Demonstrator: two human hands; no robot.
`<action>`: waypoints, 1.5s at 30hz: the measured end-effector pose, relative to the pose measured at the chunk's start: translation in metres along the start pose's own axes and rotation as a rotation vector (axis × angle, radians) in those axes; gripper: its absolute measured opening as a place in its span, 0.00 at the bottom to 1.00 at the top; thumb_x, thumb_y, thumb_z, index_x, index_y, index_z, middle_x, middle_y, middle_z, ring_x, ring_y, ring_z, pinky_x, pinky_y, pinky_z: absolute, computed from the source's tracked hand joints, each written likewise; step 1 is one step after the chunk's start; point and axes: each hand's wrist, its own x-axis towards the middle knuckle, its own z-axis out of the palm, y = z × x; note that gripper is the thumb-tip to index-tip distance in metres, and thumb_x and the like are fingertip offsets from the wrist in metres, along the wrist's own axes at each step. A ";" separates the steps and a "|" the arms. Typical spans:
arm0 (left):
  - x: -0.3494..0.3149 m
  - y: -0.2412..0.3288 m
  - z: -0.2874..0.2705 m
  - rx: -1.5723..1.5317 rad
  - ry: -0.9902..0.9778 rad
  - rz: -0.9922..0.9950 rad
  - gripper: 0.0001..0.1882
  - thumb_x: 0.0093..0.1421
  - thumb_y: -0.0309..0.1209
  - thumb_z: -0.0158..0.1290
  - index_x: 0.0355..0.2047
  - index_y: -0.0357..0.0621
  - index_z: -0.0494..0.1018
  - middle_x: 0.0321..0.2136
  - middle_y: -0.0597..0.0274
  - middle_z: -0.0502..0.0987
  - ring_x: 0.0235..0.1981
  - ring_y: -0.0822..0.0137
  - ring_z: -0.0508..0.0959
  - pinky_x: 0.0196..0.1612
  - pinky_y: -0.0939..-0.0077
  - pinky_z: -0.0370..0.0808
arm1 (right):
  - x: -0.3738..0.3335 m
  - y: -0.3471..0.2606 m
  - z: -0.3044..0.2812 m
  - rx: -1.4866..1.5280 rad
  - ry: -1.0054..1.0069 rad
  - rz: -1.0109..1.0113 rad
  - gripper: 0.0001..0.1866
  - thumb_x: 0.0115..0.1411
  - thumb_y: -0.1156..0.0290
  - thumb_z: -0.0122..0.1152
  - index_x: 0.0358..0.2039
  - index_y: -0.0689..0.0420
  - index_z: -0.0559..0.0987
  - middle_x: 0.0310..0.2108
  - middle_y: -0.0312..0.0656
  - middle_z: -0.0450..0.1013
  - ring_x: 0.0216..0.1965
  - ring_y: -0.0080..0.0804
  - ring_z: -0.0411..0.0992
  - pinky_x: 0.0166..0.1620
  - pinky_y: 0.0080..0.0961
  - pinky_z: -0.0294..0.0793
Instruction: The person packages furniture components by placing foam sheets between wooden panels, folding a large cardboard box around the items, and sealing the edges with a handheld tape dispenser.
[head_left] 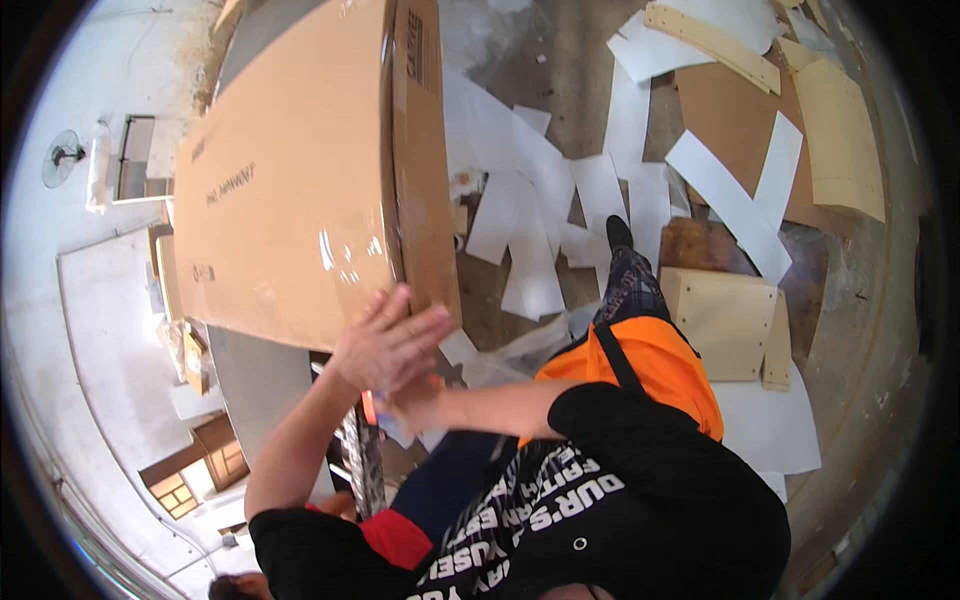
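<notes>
We see bright light, white glare on the tape (348, 258) across the box (290, 140), slight blur on the right hand (414, 402), and edges curving toward darkness.

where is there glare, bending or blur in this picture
Head view: white glare streaks on the clear tape of the carton; head view: pale wall at left bends toward the dark rim; head view: right hand looks soft, partly hidden behind the left hand.
</notes>
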 end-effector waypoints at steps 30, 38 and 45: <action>0.338 -0.395 -0.029 -0.350 0.357 -1.117 0.53 0.66 0.62 0.43 0.72 0.33 0.34 0.71 0.27 0.35 0.73 0.32 0.39 0.72 0.41 0.39 | 0.250 0.391 -0.676 0.946 -0.585 0.342 0.34 0.41 0.78 0.61 0.55 0.61 0.79 0.30 0.39 0.81 0.24 0.20 0.72 0.29 0.18 0.74; 0.338 -0.388 -0.043 -0.603 0.083 -1.142 0.11 0.61 0.32 0.50 0.34 0.41 0.82 0.37 0.56 0.84 0.47 0.56 0.81 0.65 0.53 0.63 | 0.114 0.304 -0.604 0.220 -0.597 0.125 0.23 0.36 0.58 0.67 0.39 0.44 0.86 0.26 0.45 0.79 0.28 0.44 0.79 0.37 0.37 0.79; 0.326 -0.377 -0.037 -0.583 0.219 -1.223 0.09 0.57 0.29 0.53 0.32 0.38 0.80 0.35 0.54 0.83 0.42 0.57 0.82 0.59 0.55 0.69 | 0.148 0.362 -0.640 0.610 -0.894 0.077 0.32 0.38 0.68 0.67 0.50 0.55 0.83 0.43 0.42 0.81 0.45 0.35 0.79 0.50 0.31 0.76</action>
